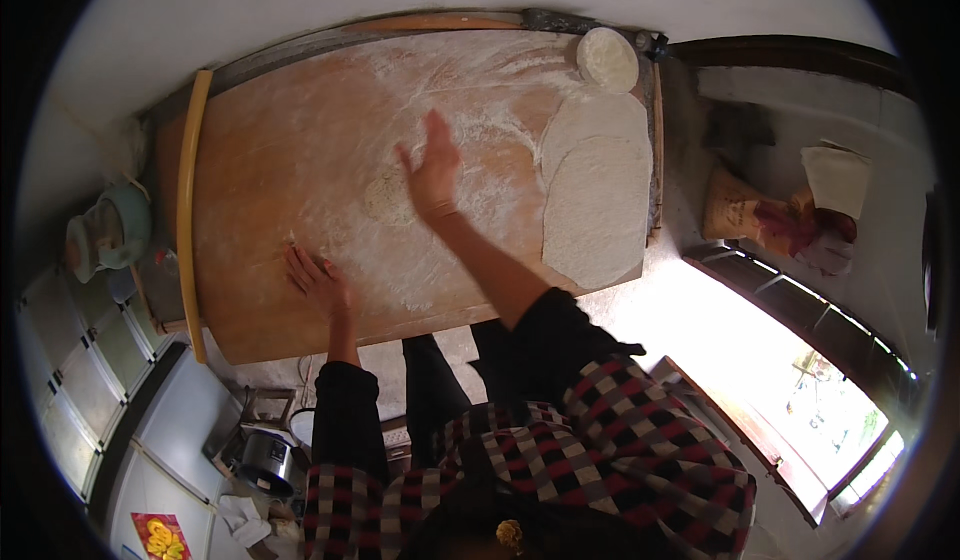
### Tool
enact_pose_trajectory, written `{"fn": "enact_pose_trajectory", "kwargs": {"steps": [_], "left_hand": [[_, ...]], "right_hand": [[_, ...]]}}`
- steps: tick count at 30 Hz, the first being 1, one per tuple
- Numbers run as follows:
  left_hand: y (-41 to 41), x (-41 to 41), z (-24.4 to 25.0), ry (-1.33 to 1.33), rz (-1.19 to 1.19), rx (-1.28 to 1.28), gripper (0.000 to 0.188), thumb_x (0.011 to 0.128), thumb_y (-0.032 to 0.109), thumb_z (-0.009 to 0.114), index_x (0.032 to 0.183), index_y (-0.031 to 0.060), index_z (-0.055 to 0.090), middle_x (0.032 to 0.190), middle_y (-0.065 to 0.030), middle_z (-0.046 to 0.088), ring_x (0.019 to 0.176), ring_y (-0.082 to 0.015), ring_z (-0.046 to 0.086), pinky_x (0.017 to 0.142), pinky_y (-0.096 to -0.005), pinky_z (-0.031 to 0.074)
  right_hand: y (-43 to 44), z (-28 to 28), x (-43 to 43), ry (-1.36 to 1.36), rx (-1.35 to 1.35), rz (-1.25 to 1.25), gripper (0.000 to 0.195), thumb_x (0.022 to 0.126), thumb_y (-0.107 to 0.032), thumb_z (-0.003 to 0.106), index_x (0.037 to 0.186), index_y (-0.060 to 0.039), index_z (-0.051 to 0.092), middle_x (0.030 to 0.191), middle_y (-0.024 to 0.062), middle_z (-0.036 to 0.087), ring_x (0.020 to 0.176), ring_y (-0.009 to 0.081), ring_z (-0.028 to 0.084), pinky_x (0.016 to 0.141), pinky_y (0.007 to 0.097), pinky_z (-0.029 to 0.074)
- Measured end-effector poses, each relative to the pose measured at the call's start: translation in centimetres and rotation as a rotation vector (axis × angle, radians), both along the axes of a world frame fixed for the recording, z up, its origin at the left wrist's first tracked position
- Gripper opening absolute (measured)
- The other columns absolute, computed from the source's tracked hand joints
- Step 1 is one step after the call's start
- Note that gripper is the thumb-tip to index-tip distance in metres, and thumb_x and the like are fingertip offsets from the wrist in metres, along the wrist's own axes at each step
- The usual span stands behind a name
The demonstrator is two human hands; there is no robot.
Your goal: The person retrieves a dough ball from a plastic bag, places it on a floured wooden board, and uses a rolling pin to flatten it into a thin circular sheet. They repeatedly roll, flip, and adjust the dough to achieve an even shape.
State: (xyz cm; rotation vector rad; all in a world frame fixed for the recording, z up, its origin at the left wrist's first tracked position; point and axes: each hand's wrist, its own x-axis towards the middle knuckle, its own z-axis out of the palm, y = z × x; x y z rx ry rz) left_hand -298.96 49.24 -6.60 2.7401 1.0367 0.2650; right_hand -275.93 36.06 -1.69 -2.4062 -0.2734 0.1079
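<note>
A small, flattened round of dough [388, 197] lies on the floured wooden board [247, 155]. My right hand [433, 173] is just to its right, slightly blurred, fingers spread and holding nothing; it covers part of the dough's right side. Whether that hand touches the dough I cannot tell. Closer to the board's front edge, my left hand [321, 281] has its fingers stretched out, at or just above the surface, with nothing in it. Two thin, rolled-out dough sheets overlap at the board's right end, the nearer sheet [596, 211] lying partly over the farther sheet [596, 121].
A round bowl of flour [607, 61] stands at the far right corner. Across the board's left end lies a long yellow rolling pin [193, 215]. Loose flour [487, 124] is scattered over the middle. A light-blue container [124, 226] sits beyond the left end. Sacks [780, 218] stand at right.
</note>
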Motion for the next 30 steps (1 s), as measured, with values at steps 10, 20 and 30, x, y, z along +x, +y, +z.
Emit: {"fn": "enact_pose_trajectory", "kwargs": {"steps": [10, 20, 30], "left_hand": [[-0.2, -0.1, -0.3, 0.002, -0.035, 0.07, 0.055, 0.099, 0.035, 0.036, 0.145, 0.0047, 0.033, 0.155, -0.0147, 0.026, 0.144, -0.033, 0.023, 0.116, -0.0527, 0.015], [0.0, -0.6, 0.5, 0.054, 0.066, -0.057, 0.06, 0.093, 0.029, 0.046, 0.147, 0.0066, 0.03, 0.157, -0.0125, 0.023, 0.146, -0.0306, 0.018, 0.117, -0.0531, 0.013], [-0.3, 0.2, 1.2, 0.064, 0.084, -0.051, 0.06, 0.094, 0.032, 0.044, 0.148, 0.0086, 0.03, 0.158, -0.0096, 0.023, 0.146, -0.0275, 0.02, 0.117, -0.0508, 0.014]], "right_hand": [[-27.0, 2.2, 25.6, -0.153, -0.525, -0.042, 0.034, 0.091, -0.034, 0.061, 0.12, -0.0167, 0.06, 0.117, 0.0117, 0.061, 0.109, 0.0296, 0.057, 0.092, 0.045, 0.046], [-14.3, 6.6, 13.8, 0.15, 0.194, 0.142, 0.024, 0.095, -0.009, 0.05, 0.11, -0.0061, 0.069, 0.087, 0.0074, 0.068, 0.081, 0.0149, 0.062, 0.072, 0.0285, 0.048], [-2.5, 2.4, -2.7, 0.014, -0.174, 0.31, 0.065, 0.077, -0.027, 0.078, 0.132, -0.0077, 0.048, 0.118, 0.0195, 0.054, 0.111, 0.0363, 0.051, 0.094, 0.0435, 0.044]]}}
